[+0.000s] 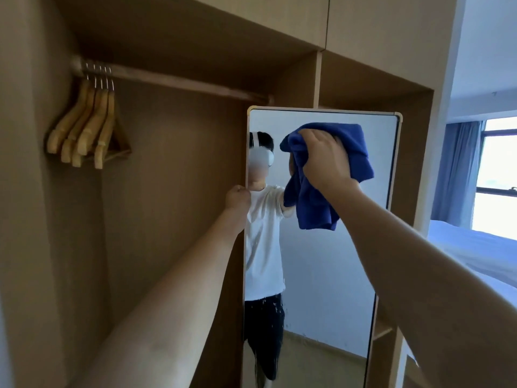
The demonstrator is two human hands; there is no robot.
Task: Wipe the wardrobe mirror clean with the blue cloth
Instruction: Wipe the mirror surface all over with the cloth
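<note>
The tall wardrobe mirror with a light wooden frame stands out from the open wardrobe. My right hand presses the bunched blue cloth against the upper part of the glass, and part of the cloth hangs below the hand. My left hand grips the mirror's left edge at about a third of its height from the top. Small wet specks show on the glass lower down. A person's reflection fills the mirror's left side.
Several wooden hangers hang from the rail at the wardrobe's upper left. Wooden shelves sit behind the mirror at the right. A white bed and a curtained window lie to the far right.
</note>
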